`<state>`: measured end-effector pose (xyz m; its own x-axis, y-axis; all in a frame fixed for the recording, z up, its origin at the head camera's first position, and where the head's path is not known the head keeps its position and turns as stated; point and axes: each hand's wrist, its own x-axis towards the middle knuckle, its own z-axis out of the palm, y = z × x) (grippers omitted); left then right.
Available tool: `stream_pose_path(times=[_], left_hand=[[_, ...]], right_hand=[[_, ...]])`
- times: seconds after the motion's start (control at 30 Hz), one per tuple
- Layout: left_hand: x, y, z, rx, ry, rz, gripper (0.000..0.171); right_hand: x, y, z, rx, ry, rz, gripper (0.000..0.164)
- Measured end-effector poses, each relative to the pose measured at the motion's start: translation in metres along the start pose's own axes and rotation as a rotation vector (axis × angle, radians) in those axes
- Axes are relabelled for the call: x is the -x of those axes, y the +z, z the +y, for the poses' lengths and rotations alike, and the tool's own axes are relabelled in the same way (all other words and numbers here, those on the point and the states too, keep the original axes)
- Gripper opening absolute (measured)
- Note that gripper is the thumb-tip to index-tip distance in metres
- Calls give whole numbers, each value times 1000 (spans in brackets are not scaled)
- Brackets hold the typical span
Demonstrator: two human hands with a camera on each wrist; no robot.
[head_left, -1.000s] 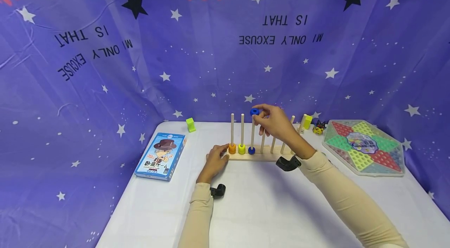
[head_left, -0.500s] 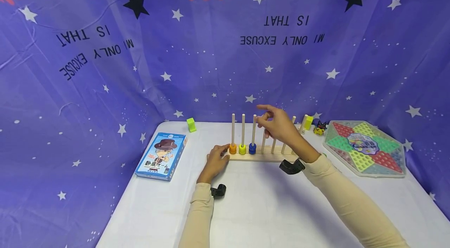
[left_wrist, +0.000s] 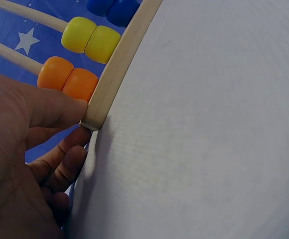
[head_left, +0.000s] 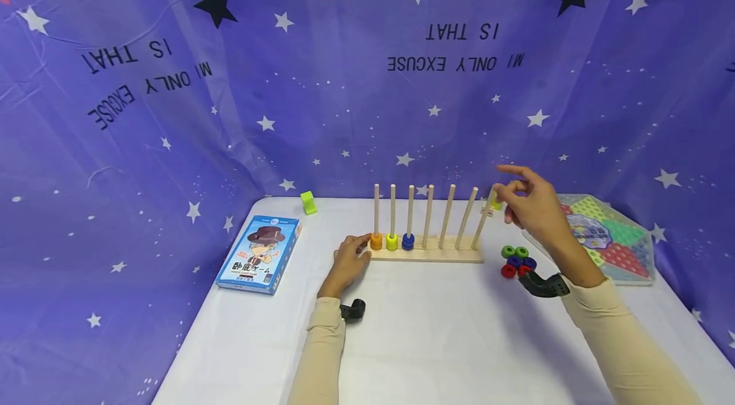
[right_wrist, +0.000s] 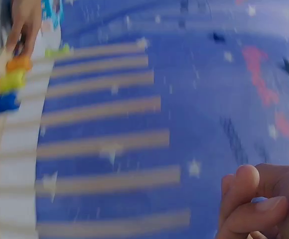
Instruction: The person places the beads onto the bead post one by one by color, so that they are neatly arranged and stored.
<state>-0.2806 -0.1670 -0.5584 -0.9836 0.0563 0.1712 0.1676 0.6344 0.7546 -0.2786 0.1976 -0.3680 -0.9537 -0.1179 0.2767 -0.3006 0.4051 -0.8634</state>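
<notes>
A wooden peg rack (head_left: 427, 254) with several upright pegs stands on the table. Its three leftmost pegs carry pairs of beads: orange beads (head_left: 376, 241), yellow beads (head_left: 392, 242) and blue beads (head_left: 408, 241). At the rack's left end, my left hand (head_left: 349, 265) pinches the base between thumb and fingers, clearest in the left wrist view. My right hand (head_left: 531, 207) is in the air by the rightmost peg, holding nothing, index finger extended and the others loosely bent. Below it lie loose green beads (head_left: 508, 252), blue beads (head_left: 515, 261) and red beads (head_left: 508, 271), partly hidden by the wrist camera.
A blue game box (head_left: 258, 255) lies on the left of the white table (head_left: 413, 335). Behind the right forearm sits a Chinese checkers board (head_left: 620, 239), partly covered. One lime block (head_left: 308, 203) stands at the back left, with another (head_left: 496, 203) behind the rack's right end.
The right hand let a blue bead drop onto the third peg, making two there. It then moved right, away from that peg, over the loose beads. The left hand stayed at the rack's end.
</notes>
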Motion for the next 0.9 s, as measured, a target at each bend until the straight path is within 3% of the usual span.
stream_pose_path(times=[0.1, 0.23, 0.37, 0.47, 0.63, 0.9], left_hand=[[0, -1, -1, 1, 1, 2, 44], [0, 0, -1, -2, 2, -2, 45], [0, -1, -1, 10, 19, 3, 44], [0, -1, -1, 10, 14, -2, 44], [0, 0, -1, 2, -7, -11, 45], [-1, 0, -2, -7, -8, -12, 45]], right_hand=[[14, -21, 27, 28, 67, 35, 51], [38, -34, 76, 49, 180, 55, 51], [62, -32, 124, 49, 292, 37, 52], [76, -25, 149, 32, 376, -9, 53], [89, -13, 169, 21, 428, -74, 53], [95, -1, 180, 72, 421, -83, 51]])
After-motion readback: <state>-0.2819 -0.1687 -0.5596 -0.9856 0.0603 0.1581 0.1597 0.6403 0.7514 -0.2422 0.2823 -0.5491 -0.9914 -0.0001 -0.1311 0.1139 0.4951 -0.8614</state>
